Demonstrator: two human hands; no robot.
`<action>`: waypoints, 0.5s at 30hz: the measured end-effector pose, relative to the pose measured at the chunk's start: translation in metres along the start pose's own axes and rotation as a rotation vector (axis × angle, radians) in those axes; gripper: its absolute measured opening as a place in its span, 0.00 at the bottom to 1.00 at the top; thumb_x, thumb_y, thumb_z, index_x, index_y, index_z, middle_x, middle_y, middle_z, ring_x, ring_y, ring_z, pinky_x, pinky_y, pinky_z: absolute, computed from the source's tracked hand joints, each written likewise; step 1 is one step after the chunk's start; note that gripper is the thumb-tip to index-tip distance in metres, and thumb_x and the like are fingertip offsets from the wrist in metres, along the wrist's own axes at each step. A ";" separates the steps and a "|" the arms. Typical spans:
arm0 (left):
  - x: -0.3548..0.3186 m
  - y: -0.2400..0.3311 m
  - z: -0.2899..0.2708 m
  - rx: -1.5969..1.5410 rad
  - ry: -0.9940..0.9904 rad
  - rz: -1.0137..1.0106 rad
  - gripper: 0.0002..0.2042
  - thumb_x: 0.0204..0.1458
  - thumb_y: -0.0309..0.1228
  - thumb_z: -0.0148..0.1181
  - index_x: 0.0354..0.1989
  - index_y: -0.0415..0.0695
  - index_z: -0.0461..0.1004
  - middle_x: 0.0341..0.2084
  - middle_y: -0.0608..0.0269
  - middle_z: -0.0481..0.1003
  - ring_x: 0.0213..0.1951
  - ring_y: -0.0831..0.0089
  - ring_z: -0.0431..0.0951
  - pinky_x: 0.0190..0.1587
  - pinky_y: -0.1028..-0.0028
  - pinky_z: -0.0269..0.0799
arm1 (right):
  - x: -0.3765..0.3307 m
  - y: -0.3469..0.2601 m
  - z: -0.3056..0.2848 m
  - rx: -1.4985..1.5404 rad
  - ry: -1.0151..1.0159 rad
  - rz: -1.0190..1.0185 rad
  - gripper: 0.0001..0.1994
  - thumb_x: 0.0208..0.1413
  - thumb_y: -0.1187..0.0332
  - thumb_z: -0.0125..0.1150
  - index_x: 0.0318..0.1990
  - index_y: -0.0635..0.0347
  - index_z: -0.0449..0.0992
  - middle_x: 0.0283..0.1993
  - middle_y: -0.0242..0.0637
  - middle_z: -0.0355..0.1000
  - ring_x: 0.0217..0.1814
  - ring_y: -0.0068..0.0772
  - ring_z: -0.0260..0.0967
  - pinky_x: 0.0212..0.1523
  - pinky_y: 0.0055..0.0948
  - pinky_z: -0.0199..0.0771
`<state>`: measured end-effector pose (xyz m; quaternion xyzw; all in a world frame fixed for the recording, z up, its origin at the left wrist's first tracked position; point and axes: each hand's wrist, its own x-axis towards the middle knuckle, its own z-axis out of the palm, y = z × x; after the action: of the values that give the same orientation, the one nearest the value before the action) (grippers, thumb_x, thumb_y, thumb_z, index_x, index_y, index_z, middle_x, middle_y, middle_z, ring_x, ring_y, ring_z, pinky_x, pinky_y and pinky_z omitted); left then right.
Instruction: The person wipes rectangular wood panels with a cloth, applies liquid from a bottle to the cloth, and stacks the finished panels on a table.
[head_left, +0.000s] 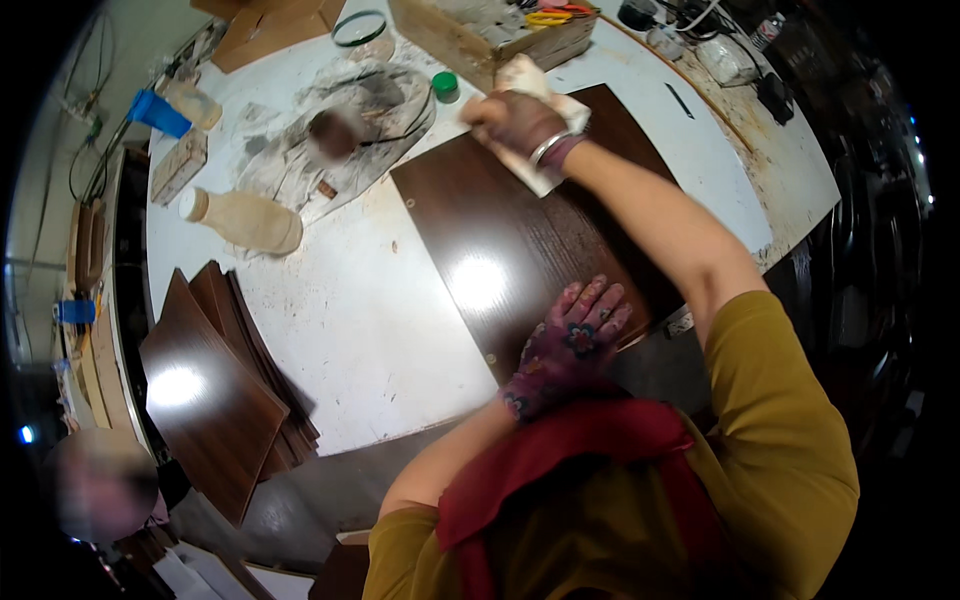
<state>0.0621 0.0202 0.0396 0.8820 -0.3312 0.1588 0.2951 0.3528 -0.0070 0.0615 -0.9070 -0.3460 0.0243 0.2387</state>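
Observation:
A dark brown wood-grain panel lies on the white table in front of me. My left hand, in a purple flowered glove, rests at the panel's near edge with its fingers stretched out. Over the far part of the panel, my right hand is closed on a whitish cloth. That hand is gloved too and slightly blurred, with a silver bangle at the wrist. Bits of the cloth stick out on both sides of it.
Several brown panels are stacked at the table's left edge. Farther back stand a cloudy plastic bottle, a stained grey cloth, a green cap and a wooden box of tools. A blurred person is at lower left.

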 end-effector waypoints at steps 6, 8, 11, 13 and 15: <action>0.003 -0.017 -0.003 -0.434 -0.081 -0.153 0.19 0.51 0.33 0.61 0.52 0.45 0.73 0.52 0.53 0.72 0.55 0.54 0.72 0.59 0.59 0.68 | -0.160 0.149 -0.163 -0.318 0.453 -0.035 0.16 0.54 0.62 0.56 0.51 0.51 0.75 0.52 0.39 0.75 0.56 0.44 0.70 0.59 0.37 0.69; 0.041 -0.027 -0.037 -0.244 -0.089 0.025 0.19 0.50 0.30 0.63 0.52 0.44 0.73 0.49 0.51 0.74 0.51 0.52 0.74 0.56 0.61 0.70 | -0.233 0.148 -0.194 -0.566 0.539 -0.124 0.19 0.53 0.69 0.59 0.54 0.55 0.72 0.53 0.41 0.74 0.55 0.46 0.71 0.58 0.36 0.70; 0.106 -0.048 -0.049 -0.182 -0.112 -0.094 0.18 0.51 0.29 0.63 0.52 0.42 0.72 0.48 0.49 0.74 0.52 0.50 0.74 0.55 0.59 0.70 | -0.302 0.099 -0.216 0.495 0.486 0.473 0.22 0.54 0.65 0.62 0.57 0.60 0.71 0.50 0.39 0.75 0.50 0.35 0.73 0.53 0.29 0.72; 0.155 -0.078 -0.034 -0.127 0.074 -0.040 0.16 0.53 0.32 0.61 0.49 0.41 0.73 0.48 0.46 0.73 0.51 0.50 0.74 0.54 0.58 0.70 | -0.323 0.065 -0.209 0.630 0.472 0.660 0.24 0.52 0.61 0.62 0.54 0.66 0.71 0.44 0.38 0.75 0.45 0.29 0.72 0.49 0.28 0.72; 0.190 -0.118 -0.015 -0.010 0.108 -0.007 0.19 0.54 0.35 0.62 0.52 0.41 0.71 0.51 0.47 0.73 0.55 0.50 0.72 0.58 0.60 0.67 | -0.346 0.059 -0.203 0.241 0.398 0.682 0.24 0.52 0.60 0.64 0.54 0.61 0.72 0.46 0.39 0.75 0.46 0.33 0.73 0.49 0.29 0.73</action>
<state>0.2799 0.0079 0.0930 0.8719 -0.3124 0.2034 0.3175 0.1688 -0.3507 0.1727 -0.9223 0.0327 -0.0337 0.3836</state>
